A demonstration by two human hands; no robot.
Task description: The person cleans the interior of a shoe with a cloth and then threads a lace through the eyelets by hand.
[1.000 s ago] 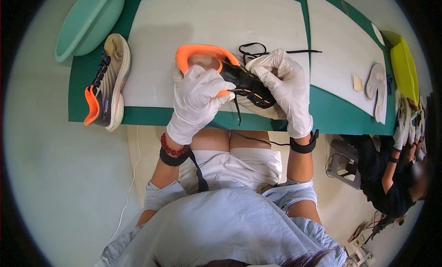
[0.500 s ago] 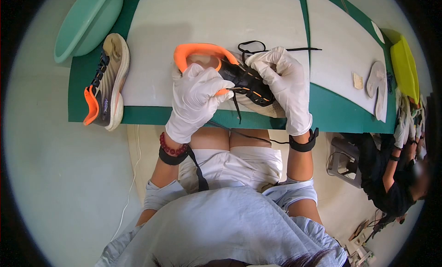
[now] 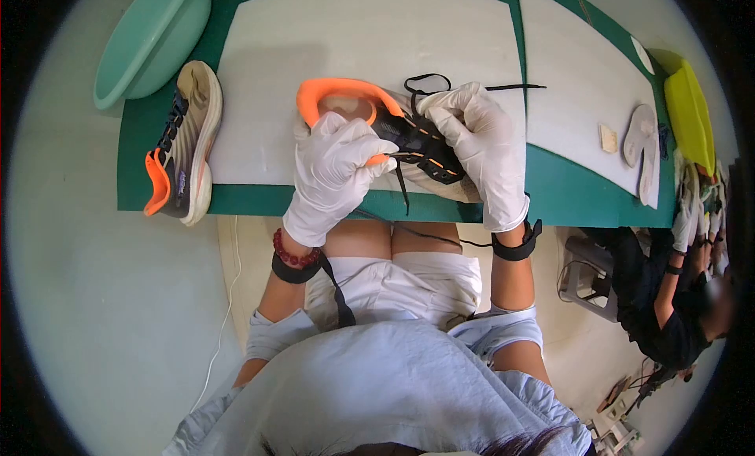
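A sneaker (image 3: 393, 128) with a black upper and an orange collar lies sideways before me, its toe to the right. My left hand (image 3: 336, 169), in a white glove, is closed on the collar's near side by the lace eyelets. Across the upper, my right hand (image 3: 480, 141), also gloved, pinches at the far row of eyelets, where a black shoelace (image 3: 515, 87) comes out in a loop and a long end. The exact grip of its fingertips is partly hidden. Another lace end hangs down between the hands. The toe is partly behind my right hand.
A matching sneaker (image 3: 185, 141) lies at the left, near a mint-green basin (image 3: 153, 43). White mats (image 3: 267, 31) cover the green table (image 3: 582, 180). Insoles (image 3: 638, 137) and a small beige piece (image 3: 608, 138) lie right. Beyond are a yellow-green container (image 3: 690, 114) and a co-worker (image 3: 657, 287).
The view has shifted slightly. Both hands keep their places on the sneaker, with only a tiny movement of the right fingers.
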